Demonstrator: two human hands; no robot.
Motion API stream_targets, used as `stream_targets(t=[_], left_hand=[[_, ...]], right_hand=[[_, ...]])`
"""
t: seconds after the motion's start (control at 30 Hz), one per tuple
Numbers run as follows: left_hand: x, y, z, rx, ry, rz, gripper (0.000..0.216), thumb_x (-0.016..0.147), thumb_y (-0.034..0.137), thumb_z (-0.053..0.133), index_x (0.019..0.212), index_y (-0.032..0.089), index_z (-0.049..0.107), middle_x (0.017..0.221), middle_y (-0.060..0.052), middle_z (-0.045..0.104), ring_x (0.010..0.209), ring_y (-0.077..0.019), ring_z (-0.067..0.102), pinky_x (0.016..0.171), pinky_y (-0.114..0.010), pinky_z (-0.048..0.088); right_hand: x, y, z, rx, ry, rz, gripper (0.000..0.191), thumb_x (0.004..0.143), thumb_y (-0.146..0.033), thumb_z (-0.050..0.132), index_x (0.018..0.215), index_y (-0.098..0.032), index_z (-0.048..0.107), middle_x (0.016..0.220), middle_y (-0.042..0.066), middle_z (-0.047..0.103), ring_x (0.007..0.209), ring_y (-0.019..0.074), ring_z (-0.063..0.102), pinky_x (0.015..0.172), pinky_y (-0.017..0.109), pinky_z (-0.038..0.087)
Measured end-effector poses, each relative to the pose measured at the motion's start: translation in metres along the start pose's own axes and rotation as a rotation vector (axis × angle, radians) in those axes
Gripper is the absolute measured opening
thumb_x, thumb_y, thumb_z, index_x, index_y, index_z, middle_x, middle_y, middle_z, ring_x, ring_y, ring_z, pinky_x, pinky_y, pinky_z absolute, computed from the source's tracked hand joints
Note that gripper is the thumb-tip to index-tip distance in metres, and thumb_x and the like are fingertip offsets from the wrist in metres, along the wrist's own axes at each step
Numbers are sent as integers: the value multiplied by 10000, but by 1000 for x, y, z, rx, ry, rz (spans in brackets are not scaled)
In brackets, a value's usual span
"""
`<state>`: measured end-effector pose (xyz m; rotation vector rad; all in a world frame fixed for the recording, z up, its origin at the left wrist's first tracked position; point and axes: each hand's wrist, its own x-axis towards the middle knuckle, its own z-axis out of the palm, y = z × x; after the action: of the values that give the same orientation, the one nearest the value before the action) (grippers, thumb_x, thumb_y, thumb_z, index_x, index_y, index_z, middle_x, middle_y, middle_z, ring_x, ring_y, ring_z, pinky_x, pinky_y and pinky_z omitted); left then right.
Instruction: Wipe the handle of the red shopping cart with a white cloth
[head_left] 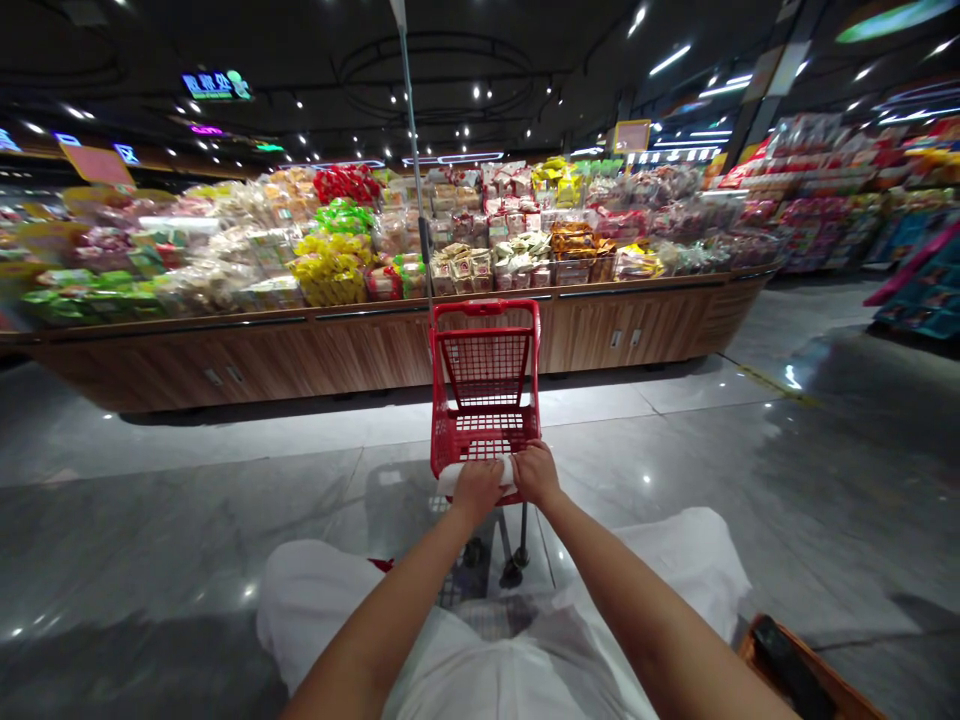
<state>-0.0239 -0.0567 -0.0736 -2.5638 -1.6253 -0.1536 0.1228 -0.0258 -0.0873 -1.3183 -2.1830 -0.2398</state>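
- My left grip (478, 490) clasps white cloth (450, 479) on the cart (442, 440).
- My right grip (535, 472) is clenched on its near rim, beside the left.
- Snacks (461, 268) crowd the desk (360, 358) ahead.

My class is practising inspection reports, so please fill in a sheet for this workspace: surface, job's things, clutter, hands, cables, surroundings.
Surface: grey floor, glossy, with light reflections.
Job's things: red cart; white wrap at its near edge, material unclear.
Clutter: brown container at lower right, holding a black object.
Hands: left hand curled over the white wrap; right hand curled at the cart's near right corner; fingers partly hidden.
Cables: nothing seen.
Surroundings: wooden display stand ahead, packed with packaged goods; more displays at right.
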Motion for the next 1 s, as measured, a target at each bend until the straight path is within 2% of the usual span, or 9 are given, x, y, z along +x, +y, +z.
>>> stream_targets(t=[0.1,0.3,0.37,0.43,0.57,0.7,0.83,0.93,1.0], left_hand=[[-2,-7,-3,2,-5,27,281,848,297,608,1090,162,557,1017,-114,654,971,-261,598,814,-389,429],[-29,-73,-19,40,8,145,301,846,243,611,1135,186,550,979,-83,659,958,-229,598,862,-374,428],[-35,-82,-18,47,38,130,290,840,232,616,1119,175,562,965,-81,661,960,-229,595,883,-379,423],[-35,-76,-13,65,65,65,286,837,263,624,1096,155,574,938,-89,663,950,-248,596,871,-397,426],[-22,-37,2,50,93,-23,276,840,341,614,1037,148,596,935,-103,664,931,-264,601,833,-403,434],[-8,-14,6,16,72,-11,302,824,341,634,1058,155,591,950,-103,667,932,-259,606,826,-389,438],[-11,-39,-5,38,9,68,329,831,310,634,1125,178,569,935,-88,666,916,-248,607,809,-378,449],[-20,-69,-13,49,43,148,320,839,293,628,1139,203,562,971,-74,653,981,-231,584,944,-401,406],[-24,-79,-13,51,79,185,308,847,290,620,1140,217,558,1017,-60,642,1032,-218,562,1045,-419,327]], right_hand=[[0,5,-2,-12,-25,-37,328,875,-202,467,613,-207,665,648,10,699,655,142,577,912,304,311],[-1,11,-3,-3,-31,-74,367,901,-211,438,601,-197,648,655,15,690,671,134,568,911,299,301],[-1,6,0,5,-8,-52,371,899,-208,441,588,-199,645,640,11,684,655,133,559,913,303,298],[-1,-3,5,18,21,-26,370,896,-212,449,581,-202,643,622,8,676,646,135,550,920,311,294],[-1,-17,11,39,61,-10,348,887,-221,463,596,-210,655,620,9,672,659,147,548,931,324,293],[-1,-8,6,28,9,-55,317,876,-215,479,616,-212,659,639,7,681,669,142,562,923,309,299],[3,19,-2,3,-60,-107,361,913,-227,441,628,-208,662,664,6,694,685,136,575,919,298,305],[6,36,-6,-13,-105,-141,376,927,-228,422,650,-216,675,698,3,711,704,136,580,913,299,307],[7,40,-6,-24,-108,-137,372,924,-229,427,654,-219,683,695,2,712,697,136,580,918,302,305]])
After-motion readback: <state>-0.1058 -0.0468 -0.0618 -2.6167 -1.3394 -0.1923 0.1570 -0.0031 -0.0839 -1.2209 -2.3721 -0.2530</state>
